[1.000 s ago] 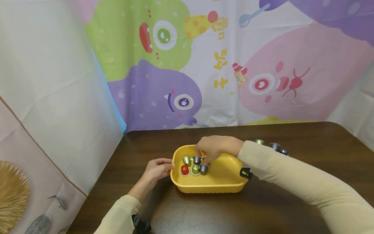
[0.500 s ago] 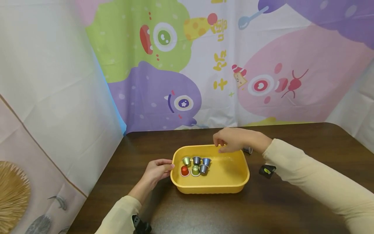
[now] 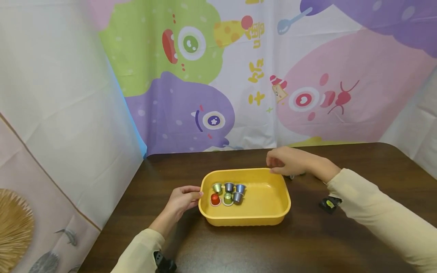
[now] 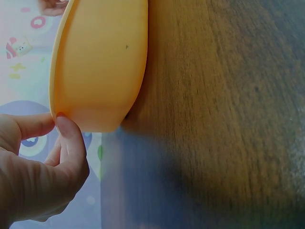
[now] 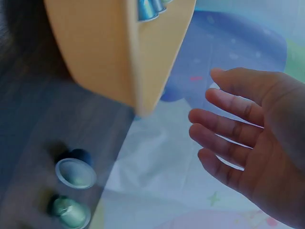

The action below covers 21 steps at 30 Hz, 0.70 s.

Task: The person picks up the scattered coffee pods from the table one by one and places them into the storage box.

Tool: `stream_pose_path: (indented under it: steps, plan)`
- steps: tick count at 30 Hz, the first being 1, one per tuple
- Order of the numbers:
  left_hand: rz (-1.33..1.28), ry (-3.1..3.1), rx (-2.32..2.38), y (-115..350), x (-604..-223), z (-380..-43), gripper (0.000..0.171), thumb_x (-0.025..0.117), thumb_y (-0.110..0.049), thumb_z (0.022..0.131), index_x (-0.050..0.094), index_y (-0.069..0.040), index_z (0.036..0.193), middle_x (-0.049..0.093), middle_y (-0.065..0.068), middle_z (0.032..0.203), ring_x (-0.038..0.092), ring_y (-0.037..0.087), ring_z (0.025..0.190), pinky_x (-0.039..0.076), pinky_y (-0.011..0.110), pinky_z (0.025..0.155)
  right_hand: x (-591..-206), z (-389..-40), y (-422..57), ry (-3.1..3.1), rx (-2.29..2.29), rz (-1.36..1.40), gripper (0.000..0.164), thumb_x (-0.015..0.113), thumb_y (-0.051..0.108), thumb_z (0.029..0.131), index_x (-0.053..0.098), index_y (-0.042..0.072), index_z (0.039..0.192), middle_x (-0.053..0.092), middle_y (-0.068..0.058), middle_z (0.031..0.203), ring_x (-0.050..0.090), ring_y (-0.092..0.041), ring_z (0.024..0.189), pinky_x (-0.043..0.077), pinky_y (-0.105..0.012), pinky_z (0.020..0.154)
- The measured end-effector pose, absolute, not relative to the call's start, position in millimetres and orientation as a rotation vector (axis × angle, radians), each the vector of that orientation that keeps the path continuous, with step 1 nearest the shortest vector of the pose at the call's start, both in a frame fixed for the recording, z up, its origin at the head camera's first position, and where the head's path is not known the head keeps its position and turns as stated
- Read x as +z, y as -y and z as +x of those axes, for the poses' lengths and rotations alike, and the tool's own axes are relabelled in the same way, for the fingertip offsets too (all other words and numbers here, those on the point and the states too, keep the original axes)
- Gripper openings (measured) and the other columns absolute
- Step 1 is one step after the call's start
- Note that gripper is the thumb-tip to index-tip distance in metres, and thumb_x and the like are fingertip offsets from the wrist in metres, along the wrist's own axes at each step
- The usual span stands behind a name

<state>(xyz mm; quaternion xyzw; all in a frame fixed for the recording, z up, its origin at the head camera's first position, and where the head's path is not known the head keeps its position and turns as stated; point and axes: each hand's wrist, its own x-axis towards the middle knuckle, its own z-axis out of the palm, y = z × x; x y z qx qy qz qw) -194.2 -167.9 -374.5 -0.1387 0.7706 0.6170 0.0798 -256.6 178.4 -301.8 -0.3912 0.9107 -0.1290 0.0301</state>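
A yellow plastic tub (image 3: 244, 220) stands on the table, several coffee capsules gathered in its left half. Among them are a red capsule (image 3: 215, 199), a light green capsule (image 3: 227, 198) and a blue capsule (image 3: 240, 188). My left hand (image 3: 182, 199) pinches the tub's left rim; in the left wrist view thumb and forefinger (image 4: 37, 126) meet at that edge. Over the tub's far right corner hovers my right hand (image 3: 291, 161), holding nothing. Its fingers (image 5: 224, 121) are spread and slightly bent in the right wrist view.
Beyond the tub's right end, a dark capsule (image 5: 75, 172) and a green capsule (image 5: 71, 212) lie on the brown table (image 3: 218, 250). In the head view my right hand mostly hides them. A cartoon-printed curtain (image 3: 191, 113) hangs along the table's far edge.
My right hand has let go of the blue capsule in the tub, then risen and moved right, past the far rim. My left hand and the tub have stayed put.
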Motion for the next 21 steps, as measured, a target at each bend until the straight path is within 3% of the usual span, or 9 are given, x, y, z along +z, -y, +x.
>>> stream_pose_path:
  steps: [14, 21]
  plan:
    - [-0.413, -2.311, 1.845, 167.4, -374.7, -193.0, 0.029, 0.068, -0.005, 0.086, 0.065, 0.006, 0.112, 0.066, 0.014, 0.102, 0.064, 0.015, 0.082, 0.059, 0.033, 0.083, -337.5, -256.0, -206.0, -3.114, -0.383, -1.039, 0.020, 0.073, 0.020, 0.084, 0.064, 0.013, 0.100, 0.063, -0.003, 0.095, 0.058, -0.018, 0.084, 0.052, -0.034, 0.073]
    - [-0.409, -2.315, 1.844, 166.5, -374.5, -193.2, 0.028, 0.067, -0.005, 0.086, 0.065, 0.006, 0.112, 0.066, 0.016, 0.103, 0.065, 0.016, 0.084, 0.059, 0.035, 0.084, -353.6, -259.7, -213.7, -3.205, -0.315, -1.006, 0.023, 0.075, 0.019, 0.082, 0.064, 0.009, 0.099, 0.062, -0.005, 0.092, 0.053, -0.014, 0.074, 0.049, -0.034, 0.066]
